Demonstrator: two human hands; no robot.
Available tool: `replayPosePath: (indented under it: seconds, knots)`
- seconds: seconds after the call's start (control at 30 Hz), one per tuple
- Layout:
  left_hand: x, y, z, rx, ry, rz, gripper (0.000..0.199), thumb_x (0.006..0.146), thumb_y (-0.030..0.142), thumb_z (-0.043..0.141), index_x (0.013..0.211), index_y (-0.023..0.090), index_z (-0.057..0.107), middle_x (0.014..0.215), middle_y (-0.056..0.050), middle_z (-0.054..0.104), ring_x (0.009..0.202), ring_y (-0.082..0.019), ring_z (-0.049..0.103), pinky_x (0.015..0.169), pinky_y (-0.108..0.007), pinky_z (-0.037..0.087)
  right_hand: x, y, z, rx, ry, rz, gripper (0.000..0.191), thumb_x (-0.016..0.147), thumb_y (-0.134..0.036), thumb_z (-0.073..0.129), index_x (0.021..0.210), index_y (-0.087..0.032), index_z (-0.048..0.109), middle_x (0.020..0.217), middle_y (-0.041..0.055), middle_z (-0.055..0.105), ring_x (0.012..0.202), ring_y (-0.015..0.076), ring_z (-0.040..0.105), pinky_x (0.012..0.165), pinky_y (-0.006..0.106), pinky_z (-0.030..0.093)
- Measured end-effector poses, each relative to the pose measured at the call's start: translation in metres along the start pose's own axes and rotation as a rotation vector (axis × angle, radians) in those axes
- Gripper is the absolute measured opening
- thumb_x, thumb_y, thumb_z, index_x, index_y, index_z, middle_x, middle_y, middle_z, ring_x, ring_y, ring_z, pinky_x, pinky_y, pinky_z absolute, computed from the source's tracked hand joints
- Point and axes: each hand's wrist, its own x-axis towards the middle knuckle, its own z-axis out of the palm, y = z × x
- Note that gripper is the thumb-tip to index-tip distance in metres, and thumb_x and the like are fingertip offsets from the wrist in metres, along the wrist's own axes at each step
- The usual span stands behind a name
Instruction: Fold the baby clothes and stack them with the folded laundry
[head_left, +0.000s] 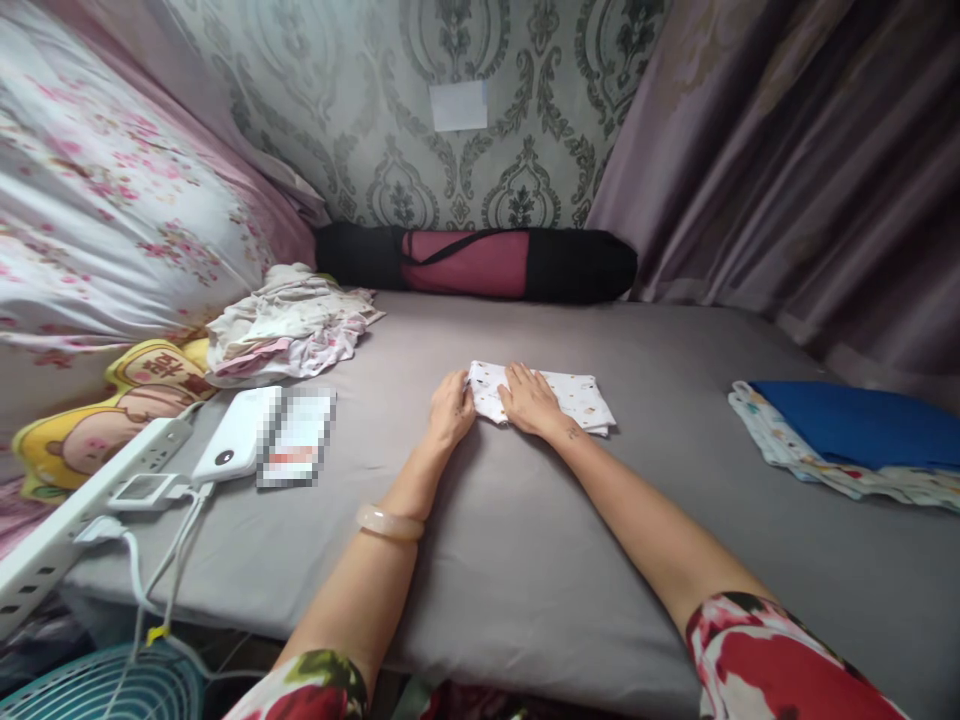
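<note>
A white cloth with small printed figures (581, 396) lies folded into a flat rectangle on the grey sheet (480, 560). My right hand (531, 400) rests flat on its left half, palm down, fingers spread. At the cloth's left edge is my left hand (452, 408), its fingers pressed together against the edge with the thumb side touching the fabric. A pale bangle (390, 523) circles my left wrist.
Crumpled clothes (292, 320) lie at the left, near a white power bank (240, 432), a blurred-out flat object (298, 438) and a power strip (90, 510). Folded blue and patterned fabric (862, 425) sits right. A black and pink bag (476, 262) lies at the back.
</note>
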Motion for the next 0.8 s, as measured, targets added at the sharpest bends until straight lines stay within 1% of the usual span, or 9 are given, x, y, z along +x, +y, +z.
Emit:
replayPosePath:
  seconds: [0.1,0.23,0.33,0.43,0.6,0.73,0.8]
  knots:
    - [0.0,0.0,0.0,-0.001,0.006,-0.035,0.031,0.091,0.016,0.042,0.119,0.014,0.055,0.118,-0.015,0.064,0.113,-0.023,0.059,0.101,-0.037,0.046,0.005,-0.002,-0.005,-0.001,-0.047,0.002,0.061,0.099,-0.037,0.023,0.147,-0.002,0.035,0.156,0.0177,0.029,0.145,0.0274,0.024,0.118,0.042,0.014]
    - [0.002,0.0,-0.001,-0.013,0.018,-0.116,0.034,0.091,0.013,0.039,0.121,0.012,0.054,0.123,-0.016,0.062,0.116,-0.023,0.058,0.103,-0.038,0.044,0.012,-0.014,-0.008,-0.001,-0.014,-0.028,0.059,0.099,-0.035,0.023,0.147,-0.002,0.035,0.156,0.0181,0.03,0.145,0.0281,0.024,0.118,0.044,0.014]
    - [0.003,0.001,-0.003,-0.021,0.032,-0.176,0.037,0.09,0.009,0.036,0.121,0.012,0.054,0.124,-0.016,0.062,0.119,-0.023,0.057,0.104,-0.039,0.044,0.017,-0.024,-0.004,0.004,0.015,-0.039,0.059,0.099,-0.035,0.023,0.148,-0.002,0.033,0.157,0.0171,0.028,0.145,0.0272,0.022,0.118,0.043,0.013]
    - [0.003,0.001,-0.006,-0.02,0.025,-0.219,0.039,0.088,0.007,0.036,0.122,0.012,0.055,0.125,-0.016,0.062,0.121,-0.023,0.056,0.104,-0.039,0.043,0.019,-0.03,0.005,0.004,0.033,-0.029,0.059,0.099,-0.035,0.021,0.148,-0.004,0.032,0.157,0.0154,0.029,0.146,0.0257,0.021,0.118,0.043,0.012]
    - [0.003,0.002,-0.009,-0.027,0.026,-0.254,0.041,0.086,0.006,0.037,0.122,0.012,0.055,0.124,-0.016,0.063,0.12,-0.023,0.057,0.105,-0.039,0.044,0.02,-0.032,0.016,-0.013,0.064,-0.016,0.059,0.099,-0.036,0.021,0.148,-0.005,0.033,0.156,0.0142,0.032,0.145,0.0248,0.024,0.118,0.044,0.009]
    - [0.003,0.001,-0.007,-0.053,0.054,-0.261,0.039,0.088,0.008,0.035,0.121,0.014,0.057,0.122,-0.014,0.064,0.118,-0.023,0.058,0.104,-0.04,0.044,0.021,-0.031,0.015,-0.023,0.03,-0.009,0.06,0.099,-0.037,0.021,0.149,-0.006,0.032,0.157,0.0142,0.03,0.145,0.0246,0.022,0.118,0.043,0.009]
    - [0.004,0.001,-0.008,-0.066,0.061,-0.271,0.04,0.088,0.008,0.035,0.12,0.014,0.057,0.122,-0.015,0.064,0.118,-0.023,0.058,0.104,-0.04,0.044,0.021,-0.031,0.011,-0.021,0.005,-0.009,0.06,0.1,-0.037,0.021,0.149,-0.006,0.031,0.157,0.0147,0.028,0.146,0.025,0.022,0.118,0.044,0.01]
